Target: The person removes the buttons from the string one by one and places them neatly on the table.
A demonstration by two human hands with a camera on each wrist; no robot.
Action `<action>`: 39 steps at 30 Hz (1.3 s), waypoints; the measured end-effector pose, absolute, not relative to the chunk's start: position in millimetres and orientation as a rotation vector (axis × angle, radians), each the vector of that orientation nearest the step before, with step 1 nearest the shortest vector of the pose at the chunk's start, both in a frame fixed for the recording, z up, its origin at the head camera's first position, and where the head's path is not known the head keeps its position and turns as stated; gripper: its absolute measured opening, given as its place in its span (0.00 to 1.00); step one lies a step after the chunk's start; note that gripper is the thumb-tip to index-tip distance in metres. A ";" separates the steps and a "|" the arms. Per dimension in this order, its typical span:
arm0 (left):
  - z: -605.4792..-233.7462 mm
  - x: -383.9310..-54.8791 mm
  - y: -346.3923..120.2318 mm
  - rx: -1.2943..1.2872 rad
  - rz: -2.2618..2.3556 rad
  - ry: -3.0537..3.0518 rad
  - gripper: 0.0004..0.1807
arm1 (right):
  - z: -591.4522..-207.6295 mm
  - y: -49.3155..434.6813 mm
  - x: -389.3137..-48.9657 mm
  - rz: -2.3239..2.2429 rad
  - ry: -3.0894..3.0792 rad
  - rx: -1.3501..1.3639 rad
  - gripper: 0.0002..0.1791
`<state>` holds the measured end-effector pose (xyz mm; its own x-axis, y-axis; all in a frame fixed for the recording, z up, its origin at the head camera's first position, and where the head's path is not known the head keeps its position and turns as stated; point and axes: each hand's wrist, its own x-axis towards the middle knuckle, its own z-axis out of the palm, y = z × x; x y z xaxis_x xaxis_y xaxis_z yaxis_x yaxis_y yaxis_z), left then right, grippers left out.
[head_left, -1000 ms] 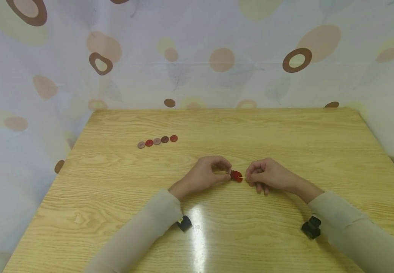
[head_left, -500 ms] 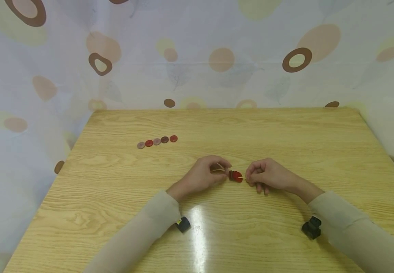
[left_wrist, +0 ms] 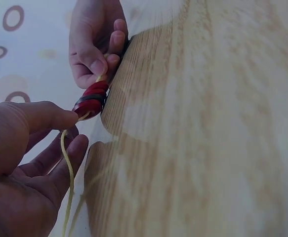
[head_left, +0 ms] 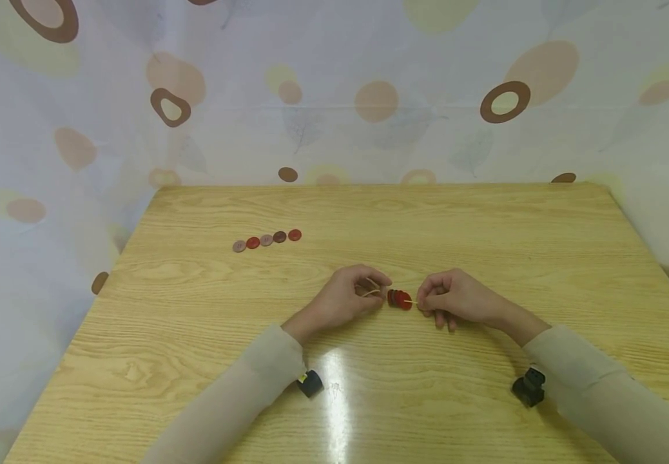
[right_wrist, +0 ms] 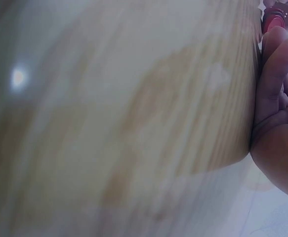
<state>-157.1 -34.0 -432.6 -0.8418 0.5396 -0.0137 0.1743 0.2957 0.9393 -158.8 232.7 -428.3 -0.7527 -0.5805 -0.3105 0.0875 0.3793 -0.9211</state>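
In the head view, several red and dark brown buttons [head_left: 399,299] hang threaded in a stack on a yellow string [head_left: 410,301] between the hands. My right hand [head_left: 453,298] pinches the string just right of the stack. Thumb and fingers of my left hand [head_left: 349,293] hold a pinkish-brown button [right_wrist: 284,12] at the stack's left end, its holes visible in the right wrist view. From the left fingers, the string's tail [left_wrist: 67,173] dangles in the left wrist view. The right hand [left_wrist: 95,54] shows beyond the stack there.
Farther back on the wooden table [head_left: 485,225], several loose buttons [head_left: 267,240] lie in a row, pale, red and dark brown. A patterned cloth [head_left: 334,96] hangs behind the table. A small dark camera [head_left: 310,383] is on the left wrist, another [head_left: 528,386] on the right.
The left hand has shifted slightly left, and more of the threaded stack shows between the hands. A loop of string now shows at the left fingers. The right hand stays in place.
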 end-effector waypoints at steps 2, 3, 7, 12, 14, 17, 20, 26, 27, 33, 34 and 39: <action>-432.2 -156.9 -34.2 0.638 1.569 2.236 0.16 | -427.5 232.6 -158.4 -1.411 2.024 -0.428 0.10; -431.7 -156.6 -34.4 0.638 1.572 2.234 0.16 | -427.1 232.5 -158.2 -1.413 2.022 -0.431 0.10; -431.9 -156.3 -34.8 0.636 1.588 2.228 0.16 | -426.9 232.5 -158.0 -1.411 2.020 -0.436 0.10; -434.5 -156.8 -35.2 0.627 1.601 2.238 0.17 | -428.5 233.2 -158.6 -1.401 2.028 -0.422 0.10; -435.1 -156.9 -35.4 0.630 1.599 2.248 0.17 | -429.2 233.2 -158.9 -1.398 2.028 -0.415 0.10; -435.0 -156.7 -36.2 0.631 1.599 2.257 0.17 | -429.6 233.1 -159.0 -1.401 2.023 -0.412 0.09; -435.0 -156.3 -37.0 0.625 1.600 2.258 0.17 | -429.5 232.8 -158.9 -1.403 2.020 -0.414 0.09; -434.5 -154.8 -38.8 0.615 1.616 2.250 0.17 | -429.5 232.5 -158.9 -1.405 2.021 -0.411 0.09; -434.4 -154.6 -39.2 0.613 1.622 2.246 0.17 | -429.4 232.4 -158.9 -1.405 2.022 -0.410 0.09; -434.5 -154.3 -41.7 0.616 1.635 2.239 0.17 | -428.5 232.0 -158.7 -1.399 2.027 -0.409 0.09; -434.5 -154.2 -42.2 0.618 1.632 2.243 0.17 | -428.3 232.0 -158.7 -1.398 2.027 -0.408 0.09; -433.2 -153.9 -45.3 0.613 1.620 2.256 0.16 | -427.5 232.1 -158.7 -1.398 2.028 -0.405 0.09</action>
<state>-153.9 -45.3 -433.2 -0.8652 0.5013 0.0078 0.1678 0.2749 0.9467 -158.7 232.1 -427.5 -0.7519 -0.5735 -0.3251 0.0997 0.3885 -0.9161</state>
